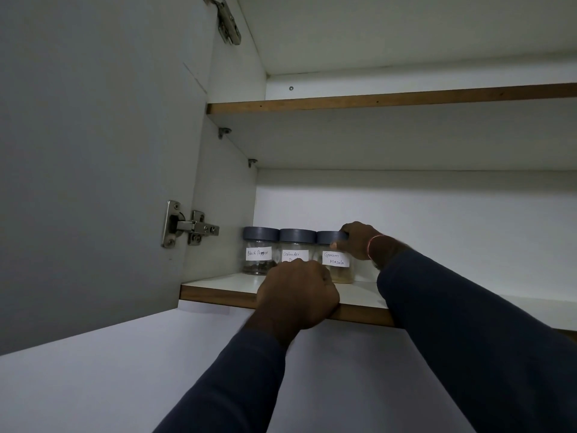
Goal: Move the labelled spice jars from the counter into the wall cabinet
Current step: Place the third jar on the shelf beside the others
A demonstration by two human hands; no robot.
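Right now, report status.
Right hand grips Garam Masala jar by lid. Left hand curled at shelf edge, grip unclear. Jar stands beside Coriander jar.

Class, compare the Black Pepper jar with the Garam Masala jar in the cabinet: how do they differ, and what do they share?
The Black Pepper jar stands at the left end of the row, untouched; the Garam Masala jar is at the right end, its lid gripped by the right hand. Black Pepper holds dark contents, Garam Masala pale tan. Both are clear, upright, grey-lidded, white-labelled, on the same shelf.
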